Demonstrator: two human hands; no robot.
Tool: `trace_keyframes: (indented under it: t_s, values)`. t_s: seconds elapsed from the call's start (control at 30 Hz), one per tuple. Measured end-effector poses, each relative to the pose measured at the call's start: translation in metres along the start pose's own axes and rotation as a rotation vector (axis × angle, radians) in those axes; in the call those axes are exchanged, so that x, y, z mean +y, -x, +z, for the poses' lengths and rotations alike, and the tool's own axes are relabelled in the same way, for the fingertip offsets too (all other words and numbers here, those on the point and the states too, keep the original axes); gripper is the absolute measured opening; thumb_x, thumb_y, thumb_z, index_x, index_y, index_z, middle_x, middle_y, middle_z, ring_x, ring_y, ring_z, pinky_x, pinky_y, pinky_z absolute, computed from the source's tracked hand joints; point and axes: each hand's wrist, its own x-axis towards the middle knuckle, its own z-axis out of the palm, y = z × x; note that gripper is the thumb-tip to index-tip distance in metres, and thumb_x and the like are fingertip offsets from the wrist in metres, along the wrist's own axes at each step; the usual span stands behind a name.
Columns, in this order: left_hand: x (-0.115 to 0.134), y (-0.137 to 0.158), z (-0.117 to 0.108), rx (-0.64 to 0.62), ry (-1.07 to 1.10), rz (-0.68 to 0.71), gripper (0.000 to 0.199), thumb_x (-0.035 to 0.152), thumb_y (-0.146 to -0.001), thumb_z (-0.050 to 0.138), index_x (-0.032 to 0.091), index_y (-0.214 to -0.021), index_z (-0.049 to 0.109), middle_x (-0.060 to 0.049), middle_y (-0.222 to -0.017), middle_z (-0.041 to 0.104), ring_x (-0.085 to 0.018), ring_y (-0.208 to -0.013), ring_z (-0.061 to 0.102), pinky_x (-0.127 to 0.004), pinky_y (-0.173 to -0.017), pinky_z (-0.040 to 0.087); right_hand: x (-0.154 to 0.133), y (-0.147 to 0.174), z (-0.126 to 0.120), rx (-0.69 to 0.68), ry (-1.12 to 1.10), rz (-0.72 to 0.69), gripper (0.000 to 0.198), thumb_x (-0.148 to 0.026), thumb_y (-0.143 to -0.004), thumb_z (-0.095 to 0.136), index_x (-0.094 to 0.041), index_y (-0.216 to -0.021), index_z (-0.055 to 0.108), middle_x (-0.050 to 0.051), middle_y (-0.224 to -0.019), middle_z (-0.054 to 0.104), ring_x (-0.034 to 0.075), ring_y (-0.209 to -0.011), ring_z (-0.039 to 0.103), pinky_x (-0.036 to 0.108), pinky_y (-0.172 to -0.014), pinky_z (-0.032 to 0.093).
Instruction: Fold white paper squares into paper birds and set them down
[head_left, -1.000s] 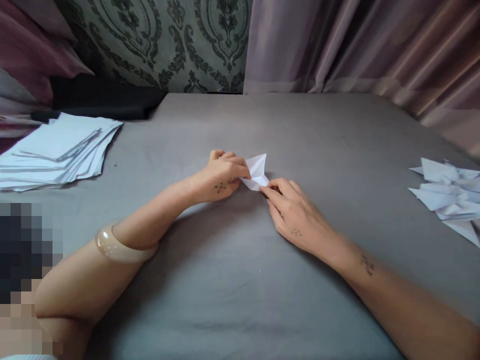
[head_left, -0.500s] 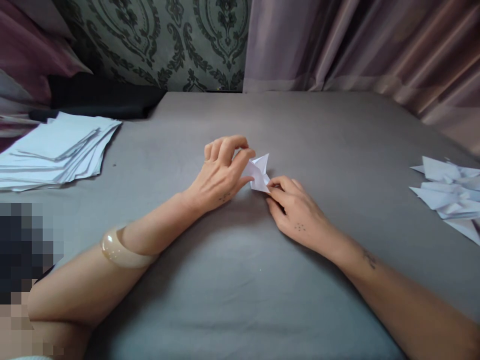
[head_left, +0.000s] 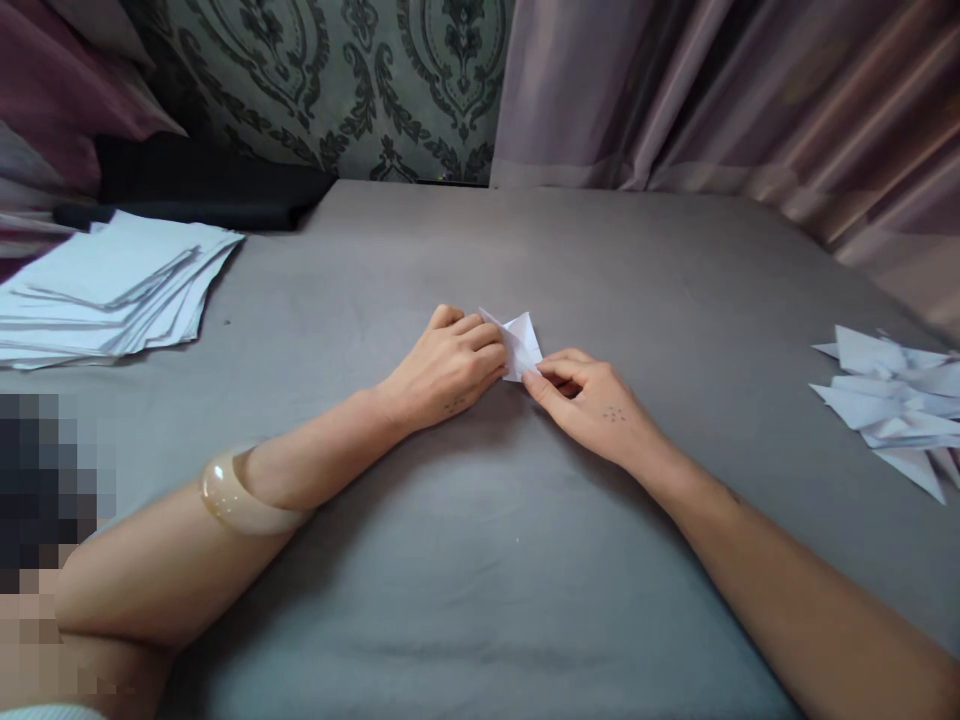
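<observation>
A small folded white paper (head_left: 523,345) with pointed flaps is between my two hands, near the middle of the grey cloth-covered surface (head_left: 480,600). My left hand (head_left: 459,362) closes on its left side, the fingers curled and the fingertips partly hidden. From the right, my right hand (head_left: 581,400) pinches the paper's lower right corner between thumb and fingers. A pale, glossy bangle (head_left: 244,500) circles my left forearm.
At the left lies a stack of white paper sheets (head_left: 135,285), with a black cloth (head_left: 210,185) behind it. Several folded white paper pieces (head_left: 892,390) lie in a pile at the right edge. Curtains (head_left: 600,100) and a patterned wall panel (head_left: 360,90) border the back.
My left hand has lowered and its raised fingers have curled onto the paper's left side. My right thumb has moved onto the lower right corner. The paper's flaps have shifted.
</observation>
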Motion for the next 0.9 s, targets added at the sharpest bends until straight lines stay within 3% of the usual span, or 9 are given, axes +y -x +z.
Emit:
trace_keyframes:
  t_s: [0.33,0.63,0.77,0.9]
  values:
    - [-0.004,0.002,0.003,-0.029,0.174,0.026,0.026,0.017,-0.091,0.042,0.017,-0.089,0.068,-0.006,-0.103,0.071,-0.019,-0.088,0.062,-0.036,-0.086,0.037,0.003,-0.007,0.003,0.094,0.076,0.067,0.018,-0.036,-0.08,0.058,-0.022,-0.073,0.068,0.001,-0.083,0.068,0.016,-0.071,0.061,0.032,-0.07,0.046]
    - [-0.009,0.004,-0.006,-0.13,0.169,0.184,0.032,0.013,-0.087,0.045,0.019,-0.107,0.069,-0.009,-0.107,0.069,-0.022,-0.097,0.061,-0.036,-0.087,0.043,0.012,-0.005,0.004,0.145,0.172,-0.016,0.016,-0.034,-0.08,0.061,-0.02,-0.072,0.062,0.002,-0.095,0.061,0.01,-0.063,0.054,0.029,-0.066,0.045]
    - [-0.009,0.004,-0.008,-0.163,0.164,0.247,0.033,0.012,-0.089,0.042,0.017,-0.108,0.068,-0.009,-0.11,0.067,-0.023,-0.1,0.06,-0.035,-0.09,0.045,0.013,-0.005,-0.002,0.102,0.107,-0.005,0.017,-0.035,-0.08,0.062,-0.019,-0.075,0.063,0.003,-0.096,0.061,0.01,-0.065,0.053,0.029,-0.067,0.045]
    - [-0.008,0.004,-0.011,-0.204,0.196,0.278,0.034,0.011,-0.09,0.04,0.013,-0.112,0.066,-0.012,-0.11,0.064,-0.023,-0.1,0.059,-0.034,-0.088,0.049,0.013,-0.006,-0.009,0.105,-0.076,0.115,0.026,-0.044,-0.082,0.06,-0.018,-0.08,0.066,0.004,-0.087,0.064,0.013,-0.069,0.055,0.029,-0.068,0.044]
